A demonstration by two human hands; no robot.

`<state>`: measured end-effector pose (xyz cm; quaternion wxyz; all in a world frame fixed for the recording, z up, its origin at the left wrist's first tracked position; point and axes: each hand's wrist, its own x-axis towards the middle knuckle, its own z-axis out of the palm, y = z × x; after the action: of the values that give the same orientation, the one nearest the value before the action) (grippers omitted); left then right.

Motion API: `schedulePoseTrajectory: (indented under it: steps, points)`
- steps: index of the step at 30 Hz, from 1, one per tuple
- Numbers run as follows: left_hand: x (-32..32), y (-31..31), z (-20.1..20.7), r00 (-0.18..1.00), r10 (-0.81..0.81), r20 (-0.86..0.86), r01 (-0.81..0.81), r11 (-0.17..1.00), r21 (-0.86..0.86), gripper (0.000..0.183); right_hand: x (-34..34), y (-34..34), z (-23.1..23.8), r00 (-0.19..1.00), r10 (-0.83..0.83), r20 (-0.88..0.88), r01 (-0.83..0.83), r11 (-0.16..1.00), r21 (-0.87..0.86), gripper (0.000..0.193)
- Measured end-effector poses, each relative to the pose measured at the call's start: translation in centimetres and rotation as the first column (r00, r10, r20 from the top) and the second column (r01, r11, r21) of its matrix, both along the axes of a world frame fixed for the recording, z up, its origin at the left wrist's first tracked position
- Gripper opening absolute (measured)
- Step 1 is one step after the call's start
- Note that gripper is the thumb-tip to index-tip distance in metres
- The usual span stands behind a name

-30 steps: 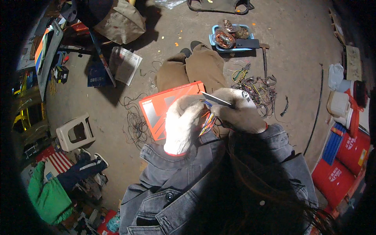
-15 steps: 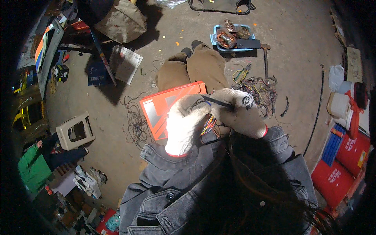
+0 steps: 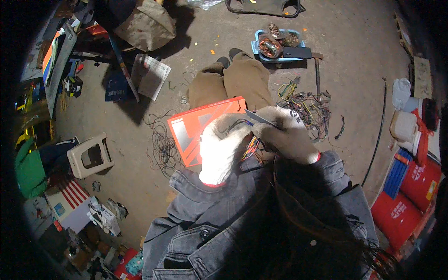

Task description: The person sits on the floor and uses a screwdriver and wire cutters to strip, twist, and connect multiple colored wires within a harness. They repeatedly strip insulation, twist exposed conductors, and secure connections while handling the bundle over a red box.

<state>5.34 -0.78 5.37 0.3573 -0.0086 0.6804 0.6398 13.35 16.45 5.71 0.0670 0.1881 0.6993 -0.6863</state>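
Both of my hands wear white knit gloves and meet above my lap. My left hand (image 3: 221,149) is closed around dark, thin electrical wires (image 3: 239,123). In my right hand (image 3: 290,140) is a knife (image 3: 260,119), its flat grey blade pointing left across the wires; the handle is hidden in the glove. Colored wire ends (image 3: 252,148), orange, yellow and blue among them, hang between the hands. Under my left hand an orange-red box (image 3: 186,128) lies tilted across my lap.
A tangle of wires (image 3: 308,109) lies right of my knees, near a hammer (image 3: 318,70). Black wire (image 3: 163,144) lies at left. Ahead, a blue tray (image 3: 255,46) holds filled bags and a phone (image 3: 297,52). A stool (image 3: 90,156) and a person in green (image 3: 30,170) are left, red drums (image 3: 396,217) right.
The knife blade has turned, so its flat face now shows light grey. My hands stay almost in place. At left, the person in green has shifted farther from the box beside the stool.
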Motion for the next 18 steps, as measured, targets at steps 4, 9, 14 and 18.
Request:
schedulePoseTrajectory:
  steps: [4,9,14,18]
  points:
    - [-0.07,0.00,0.06,0.997,0.005,0.077,-0.011,0.996,0.089,0.029,-0.09,0.33,0.32,0.998,0.009,0.063,-0.006,0.999,-0.051,0.017]
    - [0.25,0.21,0.25,0.996,0.067,0.052,-0.071,0.993,0.091,0.026,0.06,-0.21,0.21,0.995,-0.002,-0.105,0.010,0.997,0.074,0.016]
    - [0.01,0.18,0.41,0.999,0.041,0.032,-0.042,0.998,0.041,0.026,-0.05,-0.51,-0.18,0.994,0.024,-0.111,-0.006,0.987,0.162,0.016]
    - [0.03,0.26,0.64,0.997,0.046,0.055,-0.049,0.997,0.054,0.027,0.17,-0.36,-0.03,1.000,-0.004,0.003,0.004,0.998,0.060,0.016]
